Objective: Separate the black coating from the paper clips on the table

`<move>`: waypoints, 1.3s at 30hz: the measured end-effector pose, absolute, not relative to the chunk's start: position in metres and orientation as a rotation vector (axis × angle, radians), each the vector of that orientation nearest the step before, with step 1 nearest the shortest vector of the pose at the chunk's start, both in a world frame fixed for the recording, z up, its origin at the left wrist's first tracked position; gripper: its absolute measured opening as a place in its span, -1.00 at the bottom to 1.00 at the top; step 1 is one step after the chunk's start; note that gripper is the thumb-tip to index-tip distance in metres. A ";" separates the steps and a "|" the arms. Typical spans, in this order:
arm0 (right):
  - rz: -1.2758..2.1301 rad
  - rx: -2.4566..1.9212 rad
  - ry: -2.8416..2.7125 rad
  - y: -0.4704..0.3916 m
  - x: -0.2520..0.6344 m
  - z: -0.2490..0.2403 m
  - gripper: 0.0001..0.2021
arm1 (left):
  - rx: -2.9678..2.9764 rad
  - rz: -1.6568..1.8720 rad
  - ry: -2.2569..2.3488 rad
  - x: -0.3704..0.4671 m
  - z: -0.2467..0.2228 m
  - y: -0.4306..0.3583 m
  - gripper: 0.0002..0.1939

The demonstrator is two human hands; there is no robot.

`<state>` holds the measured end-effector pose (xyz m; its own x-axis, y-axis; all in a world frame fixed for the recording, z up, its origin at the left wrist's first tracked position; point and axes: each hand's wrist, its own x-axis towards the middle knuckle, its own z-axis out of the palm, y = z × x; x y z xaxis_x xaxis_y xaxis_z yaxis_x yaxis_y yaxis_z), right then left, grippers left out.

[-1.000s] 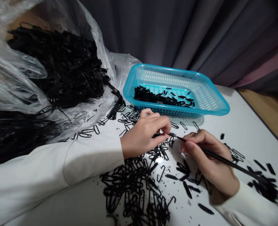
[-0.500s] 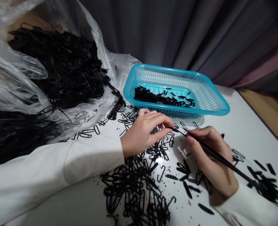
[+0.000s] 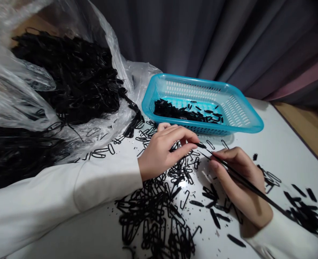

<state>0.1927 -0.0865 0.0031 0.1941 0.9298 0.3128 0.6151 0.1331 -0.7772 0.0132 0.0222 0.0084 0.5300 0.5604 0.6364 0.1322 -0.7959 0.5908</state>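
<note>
Between its thumb and index finger, my left hand [image 3: 168, 145] pinches a small flat black piece [image 3: 201, 145], whose end sticks out to the right. A pair of slim black tweezers [image 3: 239, 176] rests in my right hand [image 3: 236, 196], held between thumb and fingers. The tweezer tips are slightly spread, just below and right of the black piece; whether they touch it I cannot tell. Below my left hand lies a heap of thin black loops [image 3: 150, 205] with bent ends. Several flat black pieces [image 3: 215, 218] are scattered under my right hand.
A blue perforated basket [image 3: 253, 124] behind my hands holds many small black pieces. At left, a clear plastic bag [image 3: 2, 86] bulges with a tangled black mass [image 3: 80, 72]. A pile of black bits [image 3: 308, 216] sits near my right sleeve. Grey curtains [image 3: 175, 32] hang behind the white table [image 3: 280, 140].
The tweezer tips have parted and drawn slightly down from the black piece. That piece now shows more clearly in my left fingers. My left hand has barely moved.
</note>
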 end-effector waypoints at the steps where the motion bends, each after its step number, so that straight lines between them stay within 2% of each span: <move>1: 0.445 -1.575 -1.507 -0.087 0.193 0.003 -0.92 | 2.265 1.276 0.580 0.013 0.008 0.022 -0.98; 6: 0.450 -1.570 -1.497 -0.087 0.193 0.001 -0.91 | 2.172 1.632 0.701 0.011 0.008 0.022 -0.95; 10: 0.450 -1.547 -1.519 -0.087 0.193 0.002 -0.91 | 2.278 1.768 1.029 0.010 0.011 0.029 -0.96; 15: 0.474 -1.555 -1.517 -0.087 0.193 0.002 -0.92 | 2.235 1.693 1.261 0.011 0.011 0.038 -0.87; 22: 0.521 -1.578 -1.512 -0.086 0.192 0.001 -0.91 | 2.246 1.543 1.404 0.011 0.006 0.045 -0.84; 25: 0.510 -1.578 -1.503 -0.086 0.192 0.001 -0.91 | 2.334 1.549 1.300 0.009 0.007 0.042 -0.74; 27: 0.497 -1.563 -1.503 -0.087 0.192 0.002 -0.92 | 2.498 1.564 1.009 0.008 0.008 0.038 -0.72; 29: 0.499 -1.537 -1.520 -0.088 0.193 0.002 -0.94 | 2.682 1.425 0.542 0.008 0.008 0.034 -0.79; 31: 0.509 -1.513 -1.546 -0.088 0.193 0.001 -0.96 | 2.765 1.135 0.195 0.008 0.008 0.032 -0.88; 35: 0.525 -1.473 -1.601 -0.089 0.194 0.000 -0.91 | 2.718 0.635 0.128 0.008 0.008 0.032 -0.86; 39: 0.547 -1.351 -1.740 -0.090 0.194 0.003 -0.87 | 2.717 0.453 0.115 0.008 0.012 0.032 -0.82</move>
<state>0.1937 -0.0900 0.0033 -0.0611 0.9344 0.3510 0.5652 0.3222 -0.7594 0.0081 0.0315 0.0121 0.9445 0.1411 0.2967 0.0177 -0.9236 0.3829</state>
